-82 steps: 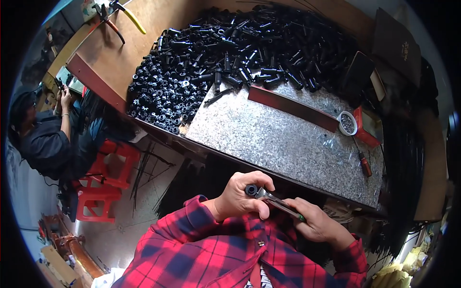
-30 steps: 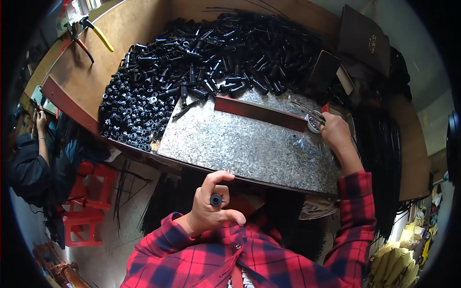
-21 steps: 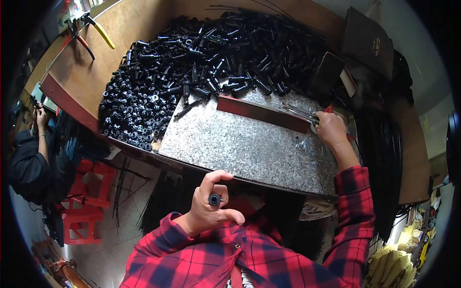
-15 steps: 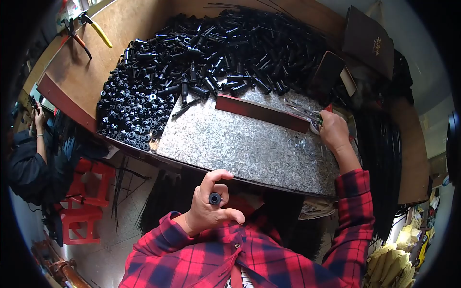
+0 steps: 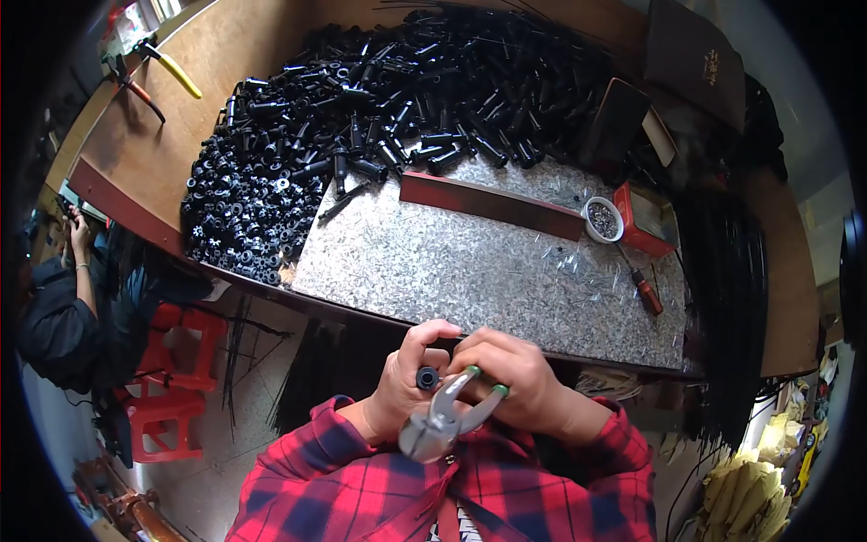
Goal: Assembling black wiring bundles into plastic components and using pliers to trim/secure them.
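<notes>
In front of my chest, my left hand (image 5: 395, 388) is closed around a black tubular piece (image 5: 427, 378), whose round hollow end faces up. Against it, my right hand (image 5: 519, 384) grips metal pliers (image 5: 432, 432) by their green-tipped handles. The plier head points down and left, slightly blurred, beside the black piece; whether its jaws touch anything cannot be made out. Beyond my hands is a speckled stone worktop (image 5: 452, 262), with a heap of similar black tubular pieces (image 5: 433, 99) at the back and small black ring-like parts (image 5: 244, 208) on the left.
A long dark red bar (image 5: 492, 205) lies across the worktop. At its right end stand a white cup of small metal bits (image 5: 602, 220), a red box (image 5: 646, 219) and a screwdriver (image 5: 646, 291). Yellow-handled pliers (image 5: 173, 72) hang on the left panel. Another person (image 5: 68, 303) sits at the far left.
My right hand has brought the pliers from beside the cup, at the worktop's right, back to my left hand. The black piece stays in my left hand, which has shifted slightly right.
</notes>
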{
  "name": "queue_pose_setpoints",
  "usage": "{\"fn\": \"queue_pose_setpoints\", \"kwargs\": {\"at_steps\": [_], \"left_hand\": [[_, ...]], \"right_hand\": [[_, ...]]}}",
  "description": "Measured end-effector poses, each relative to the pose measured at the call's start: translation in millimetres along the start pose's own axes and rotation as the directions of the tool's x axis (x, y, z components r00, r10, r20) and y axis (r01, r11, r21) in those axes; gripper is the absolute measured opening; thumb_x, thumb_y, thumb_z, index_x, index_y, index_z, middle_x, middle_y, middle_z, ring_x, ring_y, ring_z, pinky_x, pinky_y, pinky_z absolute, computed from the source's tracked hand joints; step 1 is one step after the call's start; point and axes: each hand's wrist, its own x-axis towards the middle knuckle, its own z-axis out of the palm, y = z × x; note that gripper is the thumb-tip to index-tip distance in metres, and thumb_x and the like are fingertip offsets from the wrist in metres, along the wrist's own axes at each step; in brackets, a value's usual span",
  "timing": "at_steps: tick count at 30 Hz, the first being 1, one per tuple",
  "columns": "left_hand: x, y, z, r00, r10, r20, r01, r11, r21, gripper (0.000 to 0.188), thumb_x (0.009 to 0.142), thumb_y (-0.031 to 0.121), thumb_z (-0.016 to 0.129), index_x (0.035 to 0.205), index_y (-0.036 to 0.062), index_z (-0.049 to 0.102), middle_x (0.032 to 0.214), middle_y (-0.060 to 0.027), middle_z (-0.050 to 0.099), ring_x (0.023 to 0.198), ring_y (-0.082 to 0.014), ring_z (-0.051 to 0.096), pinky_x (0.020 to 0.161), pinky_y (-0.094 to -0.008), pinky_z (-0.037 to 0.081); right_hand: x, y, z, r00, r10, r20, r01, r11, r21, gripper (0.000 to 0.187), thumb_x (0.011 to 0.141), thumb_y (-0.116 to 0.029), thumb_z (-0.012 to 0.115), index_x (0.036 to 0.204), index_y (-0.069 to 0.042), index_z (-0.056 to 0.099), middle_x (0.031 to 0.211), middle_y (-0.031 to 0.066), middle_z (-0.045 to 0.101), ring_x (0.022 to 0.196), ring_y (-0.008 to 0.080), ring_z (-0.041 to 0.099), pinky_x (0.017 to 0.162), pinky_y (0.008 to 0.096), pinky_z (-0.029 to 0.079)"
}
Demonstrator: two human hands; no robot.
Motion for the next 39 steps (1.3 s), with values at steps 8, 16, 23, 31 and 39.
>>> {"fn": "queue_pose_setpoints", "kwargs": {"at_steps": [8, 16, 23, 31, 39], "left_hand": [[-4.2, -1.9, 1.7, 1.000, -0.013, 0.005, 0.013, 1.000, -0.011, 0.083, 0.070, 0.034, 0.083, 0.128, 0.0031, 0.032, 0.077, -0.0109, 0.065, 0.073, -0.0120, 0.065, 0.058, -0.0221, 0.049], [-5.5, -0.7, 3.6, 0.999, -0.018, -0.031, 0.019, 1.000, 0.020, 0.088, 0.067, 0.039, 0.084, 0.128, 0.0031, 0.032, 0.079, -0.0130, 0.066, 0.075, -0.0162, 0.067, 0.058, -0.0235, 0.050], [-5.4, 3.4, 1.3, 0.998, -0.069, 0.000, 0.069, 0.997, -0.017, 0.092, 0.061, 0.027, 0.089, 0.129, 0.0048, 0.029, 0.080, -0.0122, 0.068, 0.077, -0.0178, 0.068, 0.062, -0.0248, 0.052], [-6.2, 3.6, -2.8, 0.998, 0.043, 0.051, -0.045, 0.997, 0.054, 0.094, 0.061, 0.022, 0.089, 0.129, 0.0056, 0.028, 0.080, -0.0088, 0.068, 0.080, -0.0165, 0.067, 0.065, -0.0245, 0.052], [-12.5, -0.3, -9.3, 0.999, -0.042, -0.017, 0.042, 0.998, -0.042, 0.088, 0.064, 0.029, 0.087, 0.127, 0.0034, 0.032, 0.080, -0.0096, 0.066, 0.079, -0.0149, 0.066, 0.063, -0.0235, 0.050]], "right_hand": [[0.4, 3.7, 1.5, 0.991, -0.127, 0.033, 0.130, 0.987, -0.095, 0.023, 0.069, -0.010, 0.073, 0.086, -0.005, 0.058, 0.081, 0.0095, 0.058, 0.070, 0.0255, 0.061, 0.059, 0.0341, 0.050], [0.6, 1.8, 7.6, 0.990, -0.139, 0.002, 0.138, 0.978, -0.154, 0.020, 0.070, -0.011, 0.070, 0.084, -0.006, 0.057, 0.079, 0.0087, 0.057, 0.067, 0.0268, 0.059, 0.057, 0.0348, 0.048], [0.4, 3.6, 9.5, 0.996, -0.093, 0.000, 0.093, 0.996, 0.017, 0.019, 0.072, -0.003, 0.068, 0.085, -0.004, 0.055, 0.080, 0.0101, 0.055, 0.069, 0.0288, 0.058, 0.059, 0.0363, 0.048], [0.9, 2.6, 14.2, 0.998, -0.054, -0.035, 0.057, 0.992, 0.115, 0.019, 0.072, 0.000, 0.068, 0.086, -0.003, 0.056, 0.079, 0.0109, 0.055, 0.069, 0.0286, 0.057, 0.059, 0.0360, 0.047], [2.6, 2.0, 21.9, 0.988, -0.146, -0.045, 0.146, 0.989, -0.004, 0.019, 0.072, -0.006, 0.071, 0.085, -0.004, 0.058, 0.078, 0.0109, 0.057, 0.068, 0.0264, 0.060, 0.059, 0.0336, 0.048]]}}
